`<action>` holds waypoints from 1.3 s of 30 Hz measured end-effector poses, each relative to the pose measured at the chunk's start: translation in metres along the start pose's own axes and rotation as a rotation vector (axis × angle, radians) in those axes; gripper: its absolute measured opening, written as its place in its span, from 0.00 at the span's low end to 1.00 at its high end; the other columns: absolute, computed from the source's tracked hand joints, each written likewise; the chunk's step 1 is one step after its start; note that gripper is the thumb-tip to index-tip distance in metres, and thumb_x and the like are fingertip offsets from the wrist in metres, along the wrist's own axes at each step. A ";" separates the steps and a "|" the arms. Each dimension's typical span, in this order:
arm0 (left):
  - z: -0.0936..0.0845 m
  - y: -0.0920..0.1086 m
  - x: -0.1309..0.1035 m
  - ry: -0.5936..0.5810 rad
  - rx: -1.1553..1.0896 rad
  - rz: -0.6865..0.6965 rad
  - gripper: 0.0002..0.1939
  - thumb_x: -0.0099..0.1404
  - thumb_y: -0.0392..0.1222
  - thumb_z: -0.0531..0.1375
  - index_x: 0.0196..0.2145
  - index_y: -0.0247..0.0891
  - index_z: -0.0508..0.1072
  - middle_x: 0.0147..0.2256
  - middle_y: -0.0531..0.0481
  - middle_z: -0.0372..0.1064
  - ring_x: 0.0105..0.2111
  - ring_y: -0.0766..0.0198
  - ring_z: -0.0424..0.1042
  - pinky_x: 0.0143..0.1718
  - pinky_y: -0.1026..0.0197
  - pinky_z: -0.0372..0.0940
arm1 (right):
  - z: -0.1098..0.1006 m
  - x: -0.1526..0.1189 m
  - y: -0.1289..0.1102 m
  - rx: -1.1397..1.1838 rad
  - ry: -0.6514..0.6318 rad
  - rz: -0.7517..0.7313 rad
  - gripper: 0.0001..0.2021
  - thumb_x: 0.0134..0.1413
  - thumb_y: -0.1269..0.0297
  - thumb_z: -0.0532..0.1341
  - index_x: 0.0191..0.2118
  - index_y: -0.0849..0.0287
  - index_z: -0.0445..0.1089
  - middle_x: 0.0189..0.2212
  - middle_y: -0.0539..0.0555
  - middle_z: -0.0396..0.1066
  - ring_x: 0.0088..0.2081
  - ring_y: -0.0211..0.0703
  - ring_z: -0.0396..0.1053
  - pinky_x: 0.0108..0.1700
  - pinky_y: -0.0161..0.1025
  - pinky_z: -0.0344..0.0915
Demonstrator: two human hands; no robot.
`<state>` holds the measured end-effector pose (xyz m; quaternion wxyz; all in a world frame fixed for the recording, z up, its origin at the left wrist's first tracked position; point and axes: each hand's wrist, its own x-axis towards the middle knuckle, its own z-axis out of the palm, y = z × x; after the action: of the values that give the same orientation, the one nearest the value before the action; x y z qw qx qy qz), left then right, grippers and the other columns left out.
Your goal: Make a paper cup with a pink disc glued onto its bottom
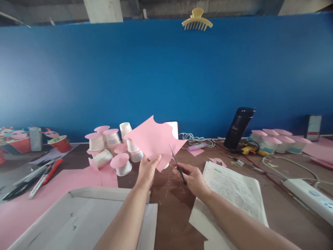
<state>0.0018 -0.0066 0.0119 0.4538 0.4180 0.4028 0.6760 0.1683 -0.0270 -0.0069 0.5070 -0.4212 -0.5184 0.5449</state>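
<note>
My left hand pinches the lower edge of a sheet of pink paper, holding it up off the table. Curved bites are cut out of the sheet's upper right side. In my right hand is a pair of scissors with dark handles, its blades at the right part of the paper. Whether the blades are biting into it I cannot tell. Left of the sheet stand several upturned white paper cups with round pink paper discs on them. A white cup lies tipped over among them.
A printed document lies under my right forearm, and a white box lid sits at front left. Farther right are a black thermos, cables, a power strip and more pink-topped cups. Craft knives rest at left.
</note>
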 end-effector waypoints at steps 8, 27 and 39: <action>0.009 -0.001 -0.004 0.030 -0.175 -0.033 0.31 0.50 0.45 0.69 0.51 0.35 0.69 0.41 0.42 0.76 0.44 0.53 0.74 0.48 0.51 0.64 | 0.000 0.001 0.007 -0.030 -0.020 -0.033 0.22 0.39 0.54 0.69 0.42 0.61 0.76 0.18 0.46 0.62 0.21 0.32 0.55 0.23 0.33 0.55; 0.009 -0.007 -0.007 -0.003 0.053 0.011 0.29 0.52 0.45 0.68 0.50 0.31 0.70 0.44 0.38 0.74 0.44 0.51 0.73 0.49 0.50 0.65 | 0.002 -0.003 -0.005 0.031 -0.018 0.035 0.23 0.37 0.56 0.70 0.43 0.61 0.75 0.19 0.45 0.62 0.20 0.30 0.52 0.20 0.30 0.50; 0.007 -0.001 -0.007 0.016 0.121 -0.004 0.31 0.52 0.46 0.68 0.52 0.33 0.68 0.44 0.40 0.74 0.44 0.53 0.74 0.49 0.51 0.65 | 0.002 -0.004 -0.008 0.041 -0.028 0.033 0.23 0.37 0.58 0.70 0.42 0.63 0.75 0.19 0.46 0.61 0.21 0.30 0.52 0.22 0.31 0.50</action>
<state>0.0098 -0.0117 0.0120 0.4258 0.4384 0.4473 0.6530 0.1682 -0.0316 0.0010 0.4994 -0.4115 -0.5070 0.5694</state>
